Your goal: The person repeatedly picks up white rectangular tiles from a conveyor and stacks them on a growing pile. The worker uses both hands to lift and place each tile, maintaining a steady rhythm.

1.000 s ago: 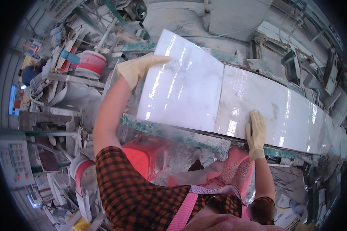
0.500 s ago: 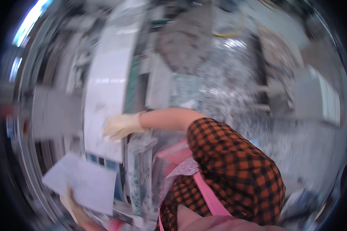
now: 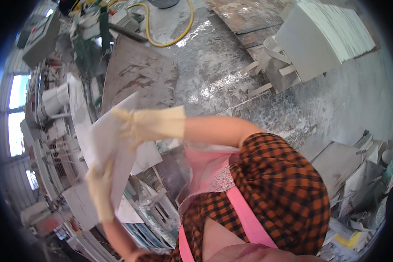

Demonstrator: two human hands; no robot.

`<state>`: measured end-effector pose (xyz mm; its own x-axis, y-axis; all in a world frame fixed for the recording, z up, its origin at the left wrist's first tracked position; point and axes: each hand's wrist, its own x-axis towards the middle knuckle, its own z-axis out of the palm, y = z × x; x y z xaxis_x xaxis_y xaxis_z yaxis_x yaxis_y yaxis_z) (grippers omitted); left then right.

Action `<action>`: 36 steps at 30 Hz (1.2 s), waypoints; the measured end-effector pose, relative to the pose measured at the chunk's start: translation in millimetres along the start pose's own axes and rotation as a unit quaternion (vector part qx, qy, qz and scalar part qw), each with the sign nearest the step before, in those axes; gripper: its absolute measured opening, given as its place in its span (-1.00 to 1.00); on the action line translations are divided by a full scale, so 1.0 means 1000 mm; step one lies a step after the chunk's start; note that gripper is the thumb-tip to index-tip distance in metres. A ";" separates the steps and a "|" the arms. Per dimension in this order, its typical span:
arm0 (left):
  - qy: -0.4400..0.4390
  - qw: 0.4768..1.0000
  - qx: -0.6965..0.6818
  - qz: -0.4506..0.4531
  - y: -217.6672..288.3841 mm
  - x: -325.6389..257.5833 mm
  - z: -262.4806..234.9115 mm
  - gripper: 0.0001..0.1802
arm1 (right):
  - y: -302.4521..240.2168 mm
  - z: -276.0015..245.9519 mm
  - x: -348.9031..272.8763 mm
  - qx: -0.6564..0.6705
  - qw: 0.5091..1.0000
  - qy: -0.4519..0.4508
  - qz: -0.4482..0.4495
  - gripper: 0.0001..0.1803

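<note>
— Where is the tile?
— The pale marble tile (image 3: 113,148) is lifted off the bench, tilted, in front of the person's chest.
— And the hands?
— The gloved left hand (image 3: 99,190) grips its lower edge; the gloved right hand (image 3: 137,124) clasps its upper edge.
— Any room around?
— Open wet concrete floor (image 3: 214,74) beyond, with a yellow hose (image 3: 179,37) and a stack of white tiles (image 3: 332,30) on a frame further off.

I see bright daylight from the windows (image 3: 14,115) at left. Glare streaks the wet grey concrete floor (image 3: 205,74); edges bend and blur.

Two gloved hands (image 3: 131,124), one white tile (image 3: 111,153), one yellow hose (image 3: 179,30).
</note>
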<state>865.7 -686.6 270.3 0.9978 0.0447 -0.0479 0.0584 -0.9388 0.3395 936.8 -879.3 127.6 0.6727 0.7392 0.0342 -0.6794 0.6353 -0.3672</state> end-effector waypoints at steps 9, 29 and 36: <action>-0.093 0.870 0.056 0.481 0.206 0.196 0.237 -0.59 | -0.199 -0.119 -0.158 -0.025 0.877 0.392 -0.278 -0.67; -0.483 0.362 -0.746 -0.280 0.495 0.405 0.491 -0.49 | -0.470 -0.269 -0.257 -0.003 0.685 0.607 -0.404 -0.60; -0.504 0.468 -0.701 -0.191 0.593 0.450 0.523 -0.52 | -0.548 -0.231 -0.389 -0.608 0.281 0.730 -0.136 -0.60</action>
<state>1334.3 -1402.0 -41.1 0.4274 -0.7282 -0.5358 0.8933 0.2491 0.3740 1115.2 -1566.2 100.3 0.6577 -0.7431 0.1231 -0.5391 -0.5786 -0.6120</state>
